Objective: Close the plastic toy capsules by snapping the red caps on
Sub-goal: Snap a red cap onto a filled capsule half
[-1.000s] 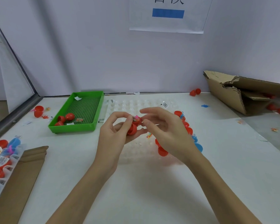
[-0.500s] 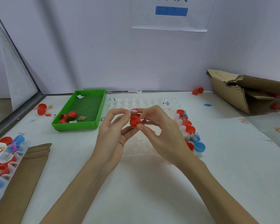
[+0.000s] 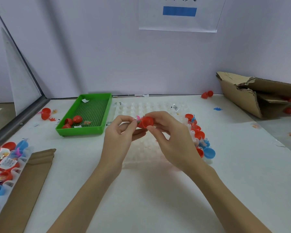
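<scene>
1. Head view, centre: the left hand and the right hand meet in the air above the clear moulded plastic blister tray on the white tabletop.
2. The right hand pinches a round red plastic cap between thumb and curled fingers, its dome turned toward the camera.
3. The left hand's thumb and forefinger pinch the clear plastic capsule half, which shows a pink and green toy inside (the clear shell itself is hard to make out).
4. Cap and capsule half touch, pressed against each other between the two hands; whether they are fully snapped together cannot be told.
5. Right of the hands, a row of red and blue plastic cups lines the right edge of the tray.
6. Far left of centre sits a green rectangular plastic tray with several red caps in its near left corner.
7. At the near left edge lies a strip of packed capsules beside a flat brown cardboard piece.
8. At the far right stands a torn brown cardboard box; two red capsule pieces lie just left of it by the wall.
</scene>
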`<act>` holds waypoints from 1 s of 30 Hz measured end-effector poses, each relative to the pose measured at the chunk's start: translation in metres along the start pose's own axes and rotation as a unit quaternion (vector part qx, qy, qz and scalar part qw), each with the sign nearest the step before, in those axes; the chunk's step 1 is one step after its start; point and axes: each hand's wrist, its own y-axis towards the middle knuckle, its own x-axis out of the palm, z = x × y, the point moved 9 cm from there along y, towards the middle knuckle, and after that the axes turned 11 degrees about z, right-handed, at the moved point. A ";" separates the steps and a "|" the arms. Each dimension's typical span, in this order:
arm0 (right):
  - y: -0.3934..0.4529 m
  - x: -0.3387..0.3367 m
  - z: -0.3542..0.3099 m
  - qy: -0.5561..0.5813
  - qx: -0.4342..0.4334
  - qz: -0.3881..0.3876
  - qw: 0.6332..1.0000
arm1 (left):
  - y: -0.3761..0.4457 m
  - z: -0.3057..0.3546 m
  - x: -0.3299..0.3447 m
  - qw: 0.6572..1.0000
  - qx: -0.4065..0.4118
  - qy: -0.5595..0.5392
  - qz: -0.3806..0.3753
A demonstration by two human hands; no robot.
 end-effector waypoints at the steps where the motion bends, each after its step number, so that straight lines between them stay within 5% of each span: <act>1: 0.000 0.000 0.001 0.007 0.004 -0.004 1.000 | 0.001 0.002 -0.001 1.000 0.014 0.017 0.007; 15: 0.001 -0.004 0.004 0.004 0.040 0.027 0.999 | 0.001 0.013 -0.007 0.995 0.092 0.030 0.026; 23: -0.004 0.003 -0.001 -0.040 0.042 0.007 0.998 | -0.002 0.021 -0.005 0.972 0.191 0.130 0.028; 30: -0.005 0.000 0.015 0.074 0.151 0.046 0.985 | -0.006 0.031 -0.002 0.965 0.234 0.117 0.004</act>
